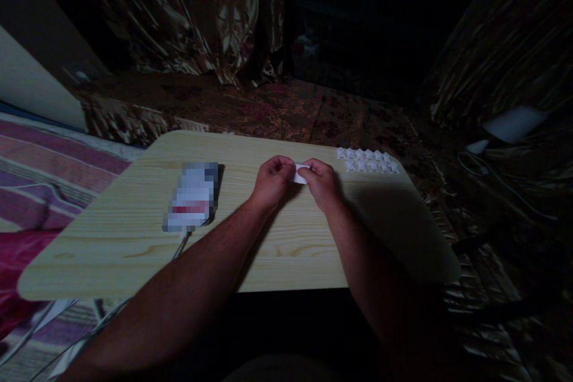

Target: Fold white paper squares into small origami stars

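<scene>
A small piece of white paper (299, 173) is pinched between both hands above the middle of a light wooden table (134, 245). My left hand (270, 182) grips its left end with closed fingers. My right hand (323, 184) grips its right end, fingers closed too. Several small white folded paper stars (367, 160) lie in two neat rows at the far right of the table, a short way from my right hand.
A blurred flat object (192, 196) lies on the table's left half, with a cable (179, 248) running off the near edge. A striped blanket (40, 173) is on the left. Dark patterned fabric (277, 110) covers the floor beyond; cables (501, 182) lie at right.
</scene>
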A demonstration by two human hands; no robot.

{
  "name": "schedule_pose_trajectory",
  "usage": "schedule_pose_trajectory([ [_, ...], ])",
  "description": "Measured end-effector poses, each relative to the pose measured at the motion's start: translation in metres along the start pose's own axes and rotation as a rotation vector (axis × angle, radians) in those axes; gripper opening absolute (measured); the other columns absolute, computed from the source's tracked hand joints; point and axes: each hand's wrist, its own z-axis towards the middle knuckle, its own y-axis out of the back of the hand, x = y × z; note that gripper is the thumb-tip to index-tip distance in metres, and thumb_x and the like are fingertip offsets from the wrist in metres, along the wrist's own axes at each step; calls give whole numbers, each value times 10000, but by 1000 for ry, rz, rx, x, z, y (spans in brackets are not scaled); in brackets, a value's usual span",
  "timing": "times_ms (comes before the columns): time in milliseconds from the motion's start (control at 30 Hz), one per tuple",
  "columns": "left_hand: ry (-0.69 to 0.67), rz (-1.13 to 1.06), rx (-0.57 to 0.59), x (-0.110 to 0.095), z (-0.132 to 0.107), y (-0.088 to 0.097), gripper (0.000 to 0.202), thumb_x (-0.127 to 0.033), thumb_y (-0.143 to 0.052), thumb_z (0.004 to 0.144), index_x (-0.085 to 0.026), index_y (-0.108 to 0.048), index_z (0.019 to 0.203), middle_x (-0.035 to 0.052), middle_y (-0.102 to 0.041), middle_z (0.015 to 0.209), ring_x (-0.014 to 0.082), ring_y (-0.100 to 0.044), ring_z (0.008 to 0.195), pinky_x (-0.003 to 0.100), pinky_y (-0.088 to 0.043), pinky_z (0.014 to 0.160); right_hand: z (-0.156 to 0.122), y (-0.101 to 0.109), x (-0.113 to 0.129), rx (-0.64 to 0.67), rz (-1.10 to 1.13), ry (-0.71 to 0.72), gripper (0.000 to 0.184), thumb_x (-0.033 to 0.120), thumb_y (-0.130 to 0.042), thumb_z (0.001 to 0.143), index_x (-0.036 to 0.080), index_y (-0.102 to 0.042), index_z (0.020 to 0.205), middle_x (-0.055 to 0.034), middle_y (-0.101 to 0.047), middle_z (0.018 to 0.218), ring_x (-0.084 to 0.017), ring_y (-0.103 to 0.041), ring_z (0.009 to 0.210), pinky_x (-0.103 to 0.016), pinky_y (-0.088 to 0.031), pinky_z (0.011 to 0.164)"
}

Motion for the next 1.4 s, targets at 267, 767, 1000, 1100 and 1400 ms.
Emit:
schedule_pose_trajectory([
  [267, 36, 1, 13, 1, -1, -2, 135, -251, -640, 677, -158, -569, 742, -17, -541, 618, 86, -458, 527, 213, -350, 509, 1, 2, -2, -31, -61, 56, 139, 286, -548, 686, 171, -557, 608, 47, -454, 559, -90, -409, 554, -217, -342, 530],
  [767, -80, 56, -136, 1, 3, 3, 194, -221, -594, 706, -171, -611, 893, -15, -554, 679, 85, -478, 556, 195, -378, 515, -1, -1, 1, 138, 50, -132, 207, 339, -667, 660, 163, -574, 717, 30, -570, 583, -87, -527, 525, -215, -446, 534],
  [1000, -40, 82, -122, -1, 2, 1, 173, -235, -615, 687, -147, -646, 832, 6, -601, 682, 86, -500, 552, 201, -397, 531, 2, -2, -7, 97, 48, -77, 159, 300, -639, 667, 167, -572, 723, 25, -601, 634, -90, -549, 552, -212, -462, 547],
  [1100, -27, 54, -114, -1, 0, 0, 162, -218, -620, 669, -146, -642, 813, -4, -590, 646, 81, -487, 523, 200, -382, 507, 3, -2, -7, 82, 67, -69, 133, 276, -624, 664, 170, -576, 730, 31, -596, 648, -90, -553, 562, -212, -474, 549],
  [1400, 22, -31, -32, -5, -2, 0, 167, -189, -659, 619, -146, -599, 770, -17, -574, 602, 85, -501, 512, 209, -387, 509, 3, 0, -5, 99, 84, -62, 104, 253, -600, 653, 165, -582, 708, 34, -588, 626, -93, -540, 557, -221, -477, 540],
])
